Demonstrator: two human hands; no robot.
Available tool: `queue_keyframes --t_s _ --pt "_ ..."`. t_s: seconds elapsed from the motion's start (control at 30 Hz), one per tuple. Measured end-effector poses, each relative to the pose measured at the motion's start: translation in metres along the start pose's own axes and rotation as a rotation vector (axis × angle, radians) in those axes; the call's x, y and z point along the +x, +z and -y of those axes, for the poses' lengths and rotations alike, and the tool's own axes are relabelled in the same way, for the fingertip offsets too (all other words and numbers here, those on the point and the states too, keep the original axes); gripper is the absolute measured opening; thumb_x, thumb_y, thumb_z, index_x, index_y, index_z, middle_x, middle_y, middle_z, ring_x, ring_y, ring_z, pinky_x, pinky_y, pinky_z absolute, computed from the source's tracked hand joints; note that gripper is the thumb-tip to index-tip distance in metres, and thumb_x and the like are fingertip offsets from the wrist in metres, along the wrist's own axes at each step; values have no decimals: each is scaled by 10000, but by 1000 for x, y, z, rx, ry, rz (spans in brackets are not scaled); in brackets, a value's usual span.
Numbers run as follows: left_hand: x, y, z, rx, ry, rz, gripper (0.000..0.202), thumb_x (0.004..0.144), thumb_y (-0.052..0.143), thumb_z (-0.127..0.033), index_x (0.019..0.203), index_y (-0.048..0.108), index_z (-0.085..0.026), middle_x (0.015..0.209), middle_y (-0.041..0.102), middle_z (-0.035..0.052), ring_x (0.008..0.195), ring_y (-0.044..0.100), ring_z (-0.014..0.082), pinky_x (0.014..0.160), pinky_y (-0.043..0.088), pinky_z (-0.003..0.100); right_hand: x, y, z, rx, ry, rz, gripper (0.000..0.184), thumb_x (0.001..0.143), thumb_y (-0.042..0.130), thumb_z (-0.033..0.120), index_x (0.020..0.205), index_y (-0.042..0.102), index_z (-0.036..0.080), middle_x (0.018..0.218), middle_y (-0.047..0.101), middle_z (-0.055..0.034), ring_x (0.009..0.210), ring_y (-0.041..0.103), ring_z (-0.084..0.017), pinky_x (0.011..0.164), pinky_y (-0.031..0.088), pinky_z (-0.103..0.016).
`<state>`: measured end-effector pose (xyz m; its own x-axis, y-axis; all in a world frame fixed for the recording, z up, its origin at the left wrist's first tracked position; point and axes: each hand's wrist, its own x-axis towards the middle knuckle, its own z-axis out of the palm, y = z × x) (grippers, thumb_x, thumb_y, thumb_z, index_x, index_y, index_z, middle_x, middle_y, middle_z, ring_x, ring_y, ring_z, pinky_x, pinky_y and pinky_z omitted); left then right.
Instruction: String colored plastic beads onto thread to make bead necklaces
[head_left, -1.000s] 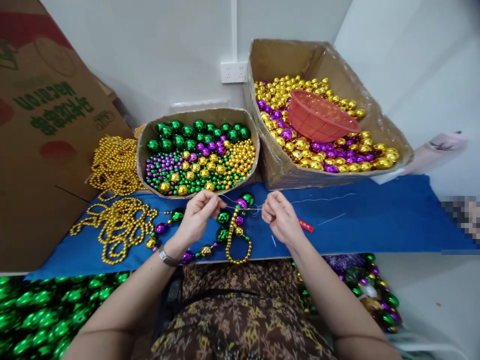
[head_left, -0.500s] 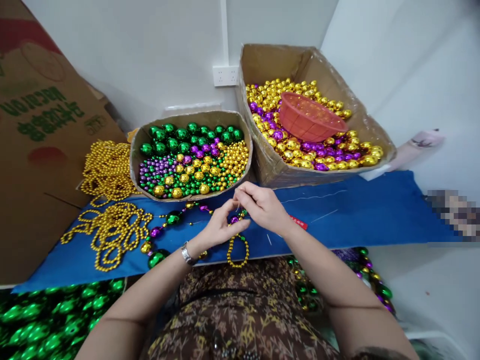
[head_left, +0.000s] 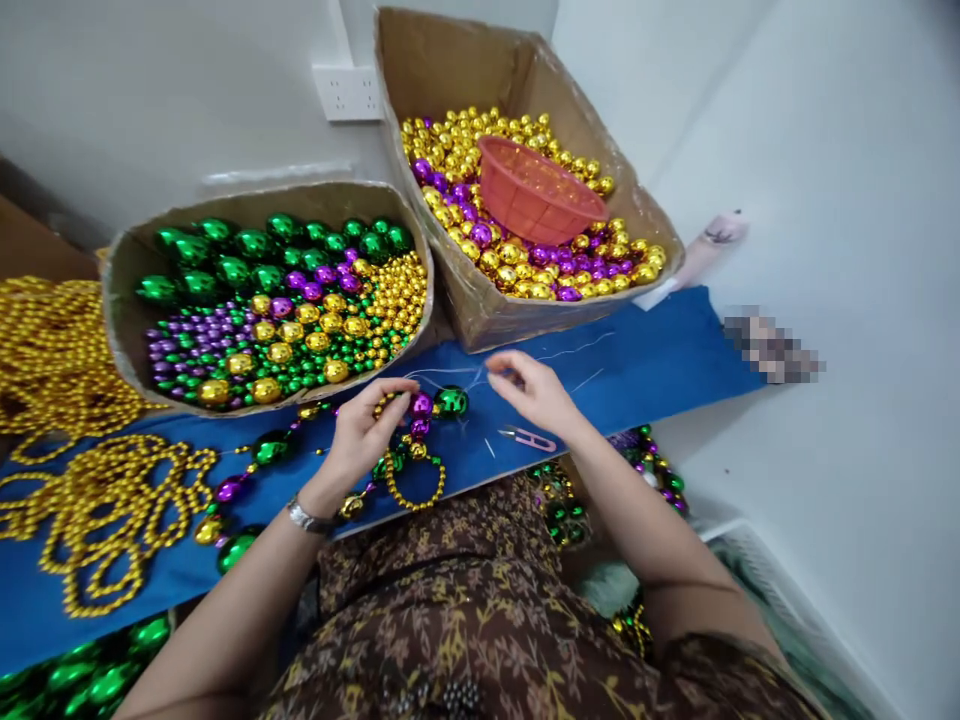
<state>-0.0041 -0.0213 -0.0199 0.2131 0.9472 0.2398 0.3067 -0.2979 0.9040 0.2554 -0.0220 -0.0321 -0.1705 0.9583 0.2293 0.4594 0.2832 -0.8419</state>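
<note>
Near the front of the blue-covered table (head_left: 645, 360), my left hand (head_left: 367, 430) is pinched on a pale thread beside a purple bead (head_left: 421, 404). A large green bead (head_left: 451, 402) lies just right of it. My right hand (head_left: 534, 392) has its fingers curled, and their tips meet at the thin thread (head_left: 478, 374) between the hands. Below my left hand hangs a loop of small gold beads (head_left: 416, 500). A garland of green, purple and gold beads (head_left: 270, 448) trails off to the left. Pink-handled thread snips (head_left: 531, 438) rest below my right hand.
A low carton (head_left: 116, 300) of mixed beads stands behind my left hand. A taller carton (head_left: 480, 325) holds gold and purple beads with a red plastic basket (head_left: 536, 195) on top. Gold bead strands (head_left: 112, 500) heap at left. A white-rimmed bin (head_left: 810, 610) sits lower right.
My hands have moved apart from fingertips together. The large green bead, purple bead and thread now show between them, and the snips are visible. The view has swung right.
</note>
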Motion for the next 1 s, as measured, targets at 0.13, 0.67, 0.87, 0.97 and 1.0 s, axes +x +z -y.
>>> queue_keyframes --t_s 0.13,0.67,0.87,0.97,1.0 --pt "0 -2 5 -144 -90 -58 267 827 652 -363 1013 680 -173 1012 717 66 766 675 161 692 568 278 -63 -12 -50 -660 7 210 209 825 667 341 1004 643 236 975 667 -66 867 628 -198 668 510 -284" --pt "-10 -1 7 -20 214 126 535 865 610 -197 1380 470 -227 1351 565 142 1039 670 209 889 564 356 -11 38 53 -132 -102 142 240 966 458 374 1059 605 208 949 669 -41 855 626 -158 755 469 -275" --pt "-11 -1 9 125 377 113 583 859 592 -134 1409 447 -260 1415 513 107 1257 536 240 1066 453 430 -4 46 62 -268 -192 119 205 973 458 304 998 632 197 915 669 -46 838 630 -158 754 460 -268" --pt "-11 -1 11 25 281 79 578 858 616 -172 1404 447 -255 1396 528 130 1075 657 212 944 547 374 -10 37 48 -291 -208 18 233 981 442 323 1045 634 208 934 677 -47 856 637 -158 761 469 -257" --pt "-11 -2 11 -29 232 58 579 853 631 -188 1400 450 -250 1365 554 136 1021 680 203 888 573 346 -15 33 38 -319 -206 -9 250 982 438 340 1071 631 210 940 677 -50 858 638 -159 759 473 -255"
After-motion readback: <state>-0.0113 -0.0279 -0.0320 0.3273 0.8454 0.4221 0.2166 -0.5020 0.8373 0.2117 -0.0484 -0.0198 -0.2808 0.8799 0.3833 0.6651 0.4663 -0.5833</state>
